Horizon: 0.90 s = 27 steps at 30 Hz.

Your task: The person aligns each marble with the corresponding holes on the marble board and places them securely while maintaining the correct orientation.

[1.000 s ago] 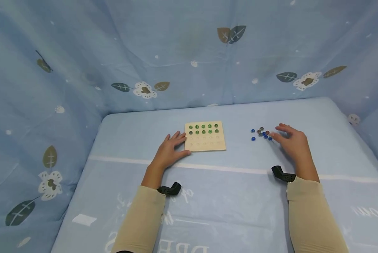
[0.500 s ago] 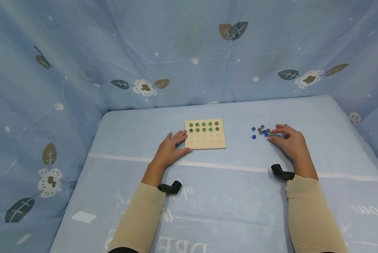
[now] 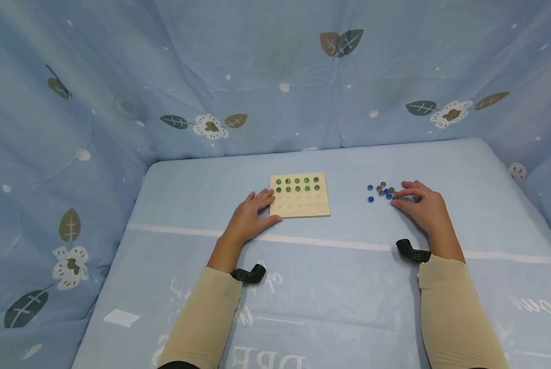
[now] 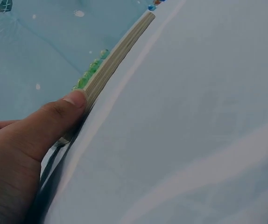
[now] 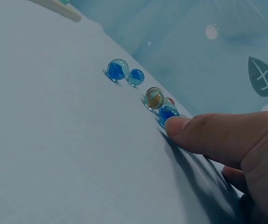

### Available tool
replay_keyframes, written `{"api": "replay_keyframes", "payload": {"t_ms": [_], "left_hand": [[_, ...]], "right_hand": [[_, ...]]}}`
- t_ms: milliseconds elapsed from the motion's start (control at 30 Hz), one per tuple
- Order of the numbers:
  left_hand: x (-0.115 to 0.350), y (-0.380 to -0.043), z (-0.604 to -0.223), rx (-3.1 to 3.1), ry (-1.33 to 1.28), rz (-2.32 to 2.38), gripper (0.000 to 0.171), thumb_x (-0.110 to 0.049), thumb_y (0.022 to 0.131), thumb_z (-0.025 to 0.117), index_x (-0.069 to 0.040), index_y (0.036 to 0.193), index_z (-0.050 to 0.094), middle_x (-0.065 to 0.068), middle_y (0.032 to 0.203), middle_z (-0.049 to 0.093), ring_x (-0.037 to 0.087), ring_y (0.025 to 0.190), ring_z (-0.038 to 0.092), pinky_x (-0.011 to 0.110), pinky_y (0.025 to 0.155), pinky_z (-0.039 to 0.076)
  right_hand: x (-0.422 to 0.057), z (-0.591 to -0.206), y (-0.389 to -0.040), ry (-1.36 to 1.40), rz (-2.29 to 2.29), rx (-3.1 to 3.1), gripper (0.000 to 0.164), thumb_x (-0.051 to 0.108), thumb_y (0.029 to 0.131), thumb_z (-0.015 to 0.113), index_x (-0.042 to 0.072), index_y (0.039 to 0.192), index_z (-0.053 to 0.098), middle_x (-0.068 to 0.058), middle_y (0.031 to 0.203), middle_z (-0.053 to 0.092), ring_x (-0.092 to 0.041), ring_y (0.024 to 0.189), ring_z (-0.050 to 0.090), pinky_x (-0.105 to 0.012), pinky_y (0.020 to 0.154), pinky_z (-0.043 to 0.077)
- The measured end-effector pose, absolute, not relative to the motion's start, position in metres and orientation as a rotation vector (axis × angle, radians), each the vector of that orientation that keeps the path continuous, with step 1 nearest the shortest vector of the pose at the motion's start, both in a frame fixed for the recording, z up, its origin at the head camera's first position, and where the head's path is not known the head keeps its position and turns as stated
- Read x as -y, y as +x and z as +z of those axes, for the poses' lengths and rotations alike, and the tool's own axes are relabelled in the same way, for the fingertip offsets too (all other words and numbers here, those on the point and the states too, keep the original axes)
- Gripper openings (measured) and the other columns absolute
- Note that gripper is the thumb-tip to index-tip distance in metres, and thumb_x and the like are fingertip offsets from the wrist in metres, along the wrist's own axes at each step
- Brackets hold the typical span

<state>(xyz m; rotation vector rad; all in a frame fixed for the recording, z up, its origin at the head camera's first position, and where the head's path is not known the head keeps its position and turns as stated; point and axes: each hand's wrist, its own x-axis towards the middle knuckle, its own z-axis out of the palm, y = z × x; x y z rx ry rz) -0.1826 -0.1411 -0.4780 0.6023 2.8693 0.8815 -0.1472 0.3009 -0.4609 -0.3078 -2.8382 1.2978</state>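
Observation:
A pale wooden board [image 3: 299, 207] lies mid-table, with two far rows of green marbles [image 3: 297, 181] and bare hollows in the near rows. My left hand [image 3: 247, 220] rests at its left side, fingers spread over that edge and thumb at the near corner. In the left wrist view the thumb [image 4: 75, 99] presses against the side of the board [image 4: 120, 56]. To the right, my right hand [image 3: 423, 207] pinches a marble between thumb and index finger, beside a loose cluster. The right wrist view shows a blue marble [image 5: 168, 113] right at the thumb tip; the fingers are mostly hidden.
Several loose blue and brownish marbles lie near the right hand, one blue marble [image 3: 370, 199] set apart to the left. A pale blue cloth [image 3: 330, 287] covers the table. Patterned curtain [image 3: 275, 77] hangs behind and at both sides. Black wrist mounts [image 3: 412, 252] sit on both arms.
The right thumb and index finger have come together at the right side of the marble cluster. The left hand stays at the board; the head view has shifted slightly.

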Motion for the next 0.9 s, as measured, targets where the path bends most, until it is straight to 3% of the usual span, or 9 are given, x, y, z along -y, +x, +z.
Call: {"api": "replay_keyframes", "payload": {"t_ms": [267, 900], "left_hand": [[0.1389, -0.1809, -0.4763, -2.836, 0.53, 0.903, 0.073, -0.052, 0.084, 0.073, -0.019, 0.145, 0.05, -0.007, 0.156, 0.039, 0.037, 0.146, 0.03, 0.055, 0.117, 0.029], [0.1397, -0.1808, -0.4789, -2.851, 0.541, 0.915, 0.071, -0.051, 0.084, 0.074, -0.019, 0.144, 0.052, -0.008, 0.154, 0.041, 0.038, 0.143, 0.036, 0.057, 0.115, 0.031]], "right_hand": [[-0.3016, -0.4628, -0.1487, -0.285, 1.242, 2.874, 0.043, 0.033, 0.089, 0.074, -0.004, 0.111, 0.071, -0.014, 0.152, 0.044, -0.032, 0.151, 0.019, -0.06, 0.119, 0.015], [-0.3006, -0.465, -0.1475, -0.297, 1.219, 2.921, 0.047, 0.04, 0.091, 0.069, -0.002, 0.112, 0.071, -0.012, 0.157, 0.037, -0.035, 0.152, 0.014, -0.064, 0.117, 0.014]]}}
